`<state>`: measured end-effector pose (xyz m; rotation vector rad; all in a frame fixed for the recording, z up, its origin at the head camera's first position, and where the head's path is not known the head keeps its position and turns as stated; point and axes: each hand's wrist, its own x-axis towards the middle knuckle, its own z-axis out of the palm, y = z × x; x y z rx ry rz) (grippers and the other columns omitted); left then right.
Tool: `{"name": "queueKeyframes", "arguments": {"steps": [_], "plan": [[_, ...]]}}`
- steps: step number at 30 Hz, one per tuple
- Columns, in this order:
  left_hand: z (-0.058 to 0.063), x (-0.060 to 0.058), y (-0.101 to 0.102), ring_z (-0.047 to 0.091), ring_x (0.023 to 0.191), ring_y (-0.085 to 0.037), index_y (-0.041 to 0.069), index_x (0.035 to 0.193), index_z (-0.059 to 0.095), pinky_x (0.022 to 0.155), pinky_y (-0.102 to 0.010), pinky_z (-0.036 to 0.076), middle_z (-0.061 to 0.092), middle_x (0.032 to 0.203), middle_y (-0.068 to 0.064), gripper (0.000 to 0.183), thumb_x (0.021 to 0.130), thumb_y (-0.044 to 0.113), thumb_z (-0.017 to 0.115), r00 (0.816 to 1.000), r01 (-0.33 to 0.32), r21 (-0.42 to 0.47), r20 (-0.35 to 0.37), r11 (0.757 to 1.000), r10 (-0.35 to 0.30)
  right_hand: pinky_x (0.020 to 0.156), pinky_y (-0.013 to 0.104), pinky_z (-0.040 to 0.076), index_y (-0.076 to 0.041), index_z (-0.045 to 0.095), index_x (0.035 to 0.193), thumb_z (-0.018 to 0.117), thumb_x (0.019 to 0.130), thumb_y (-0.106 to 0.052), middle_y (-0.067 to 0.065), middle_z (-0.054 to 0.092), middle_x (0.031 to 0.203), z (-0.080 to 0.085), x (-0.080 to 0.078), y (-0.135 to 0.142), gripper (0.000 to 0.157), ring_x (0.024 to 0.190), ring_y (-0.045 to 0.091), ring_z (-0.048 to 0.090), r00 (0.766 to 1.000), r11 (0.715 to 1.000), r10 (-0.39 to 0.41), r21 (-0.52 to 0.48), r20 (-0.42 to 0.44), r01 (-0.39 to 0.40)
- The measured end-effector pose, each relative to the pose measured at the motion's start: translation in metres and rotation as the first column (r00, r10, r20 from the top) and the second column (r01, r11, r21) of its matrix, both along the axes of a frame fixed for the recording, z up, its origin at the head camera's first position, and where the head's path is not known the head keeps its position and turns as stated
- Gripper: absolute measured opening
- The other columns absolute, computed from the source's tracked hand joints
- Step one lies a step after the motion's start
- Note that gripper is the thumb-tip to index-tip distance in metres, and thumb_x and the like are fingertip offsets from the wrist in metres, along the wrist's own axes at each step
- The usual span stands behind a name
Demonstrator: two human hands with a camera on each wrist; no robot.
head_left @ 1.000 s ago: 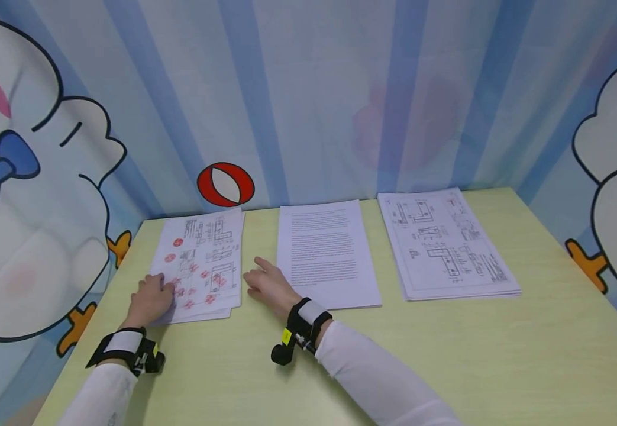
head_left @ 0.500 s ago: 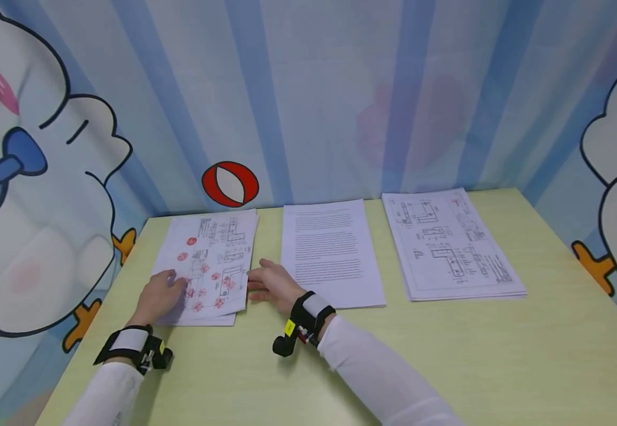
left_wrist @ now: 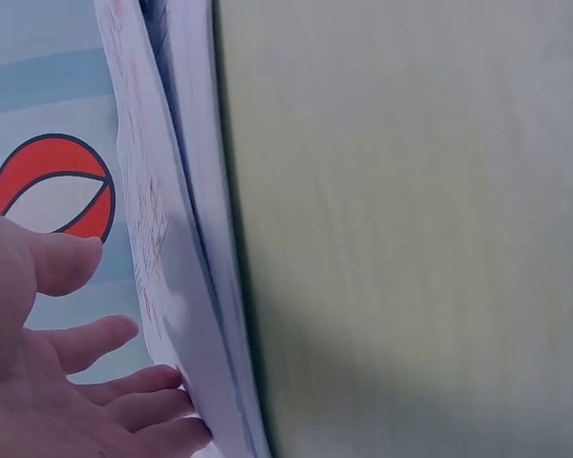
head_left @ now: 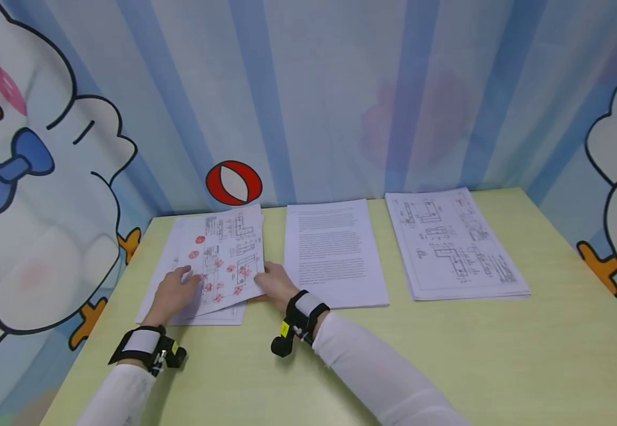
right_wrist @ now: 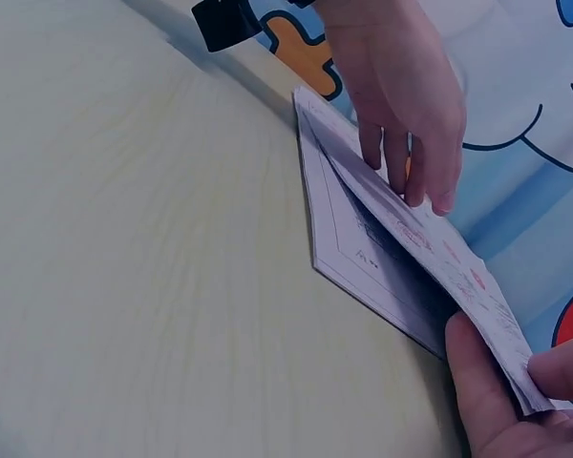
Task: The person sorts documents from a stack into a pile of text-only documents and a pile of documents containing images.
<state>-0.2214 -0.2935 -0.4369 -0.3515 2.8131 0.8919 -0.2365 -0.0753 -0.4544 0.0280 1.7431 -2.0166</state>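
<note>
On the left of the table lies a stack of printed drawing sheets (head_left: 223, 260), the top ones marked with red stamps. My right hand (head_left: 276, 285) pinches the upper sheets at their right edge, thumb on top and fingers beneath. In the right wrist view those sheets (right_wrist: 430, 239) are lifted at that side, and a gap shows the lower drawing sheets (right_wrist: 349, 248) still flat on the table. My left hand (head_left: 174, 294) is at the left part of the stack; in the left wrist view its loosely spread fingers (left_wrist: 143, 410) reach the paper.
A stack of text pages (head_left: 335, 254) lies mid-table, just right of my right hand. Further right is another stack of drawings (head_left: 454, 245). The pale yellow table (head_left: 446, 349) meets a patterned curtain (head_left: 335, 106) along its back edge.
My right hand has come to the left stack's right edge and taken hold of the upper sheets, raising them. The upper sheets have shifted right and turned slightly. My left hand moved slightly right.
</note>
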Motion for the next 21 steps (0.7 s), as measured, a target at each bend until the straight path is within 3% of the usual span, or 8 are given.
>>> {"name": "queueKeyframes", "arguments": {"steps": [6,11,17,21], "plan": [[-0.001,-0.001,-0.003,0.02,0.137,-0.049,-0.004,0.145,0.023,0.108,-0.062,0.023,0.023,0.149,-0.032,0.061,0.098,0.033,0.037,0.997,-0.068,0.035,-0.032,0.997,0.07,0.074,0.028,0.047,0.003,0.05,0.126,0.045,0.084,0.007,0.015,0.063,0.104,-0.003,-0.001,-0.011,0.043,0.084,0.019,0.059,0.998,0.991,-0.061,0.117,-0.034,0.064],[-0.002,-0.004,-0.007,0.023,0.136,-0.047,0.0,0.145,0.028,0.108,-0.061,0.026,0.027,0.148,-0.03,0.056,0.098,0.029,0.038,0.981,-0.171,0.082,-0.082,0.982,0.177,0.082,0.033,0.047,0.003,0.052,0.123,0.042,0.081,0.012,0.014,0.061,0.1,-0.005,-0.001,-0.016,0.044,0.085,0.02,0.055,0.992,0.98,-0.1,0.167,-0.079,0.112],[0.001,-0.005,-0.016,0.03,0.133,-0.047,0.0,0.146,0.026,0.108,-0.06,0.028,0.031,0.146,-0.031,0.057,0.097,0.026,0.039,0.939,-0.316,0.142,-0.092,0.938,0.331,0.084,0.037,0.053,-0.003,0.05,0.129,0.043,0.087,0.006,0.012,0.063,0.098,-0.009,0.001,-0.02,0.044,0.084,0.019,0.062,0.994,0.992,-0.096,0.074,-0.046,0.099],[0.004,-0.007,-0.024,0.034,0.13,-0.046,0.0,0.148,0.018,0.108,-0.059,0.03,0.032,0.145,-0.031,0.062,0.096,0.029,0.038,0.92,-0.371,0.17,-0.07,0.913,0.387,0.085,0.04,0.054,-0.005,0.045,0.135,0.042,0.091,0.002,0.014,0.063,0.105,-0.006,0.0,-0.02,0.045,0.089,0.02,0.063,0.996,0.998,-0.069,-0.015,-0.049,0.068]]}}
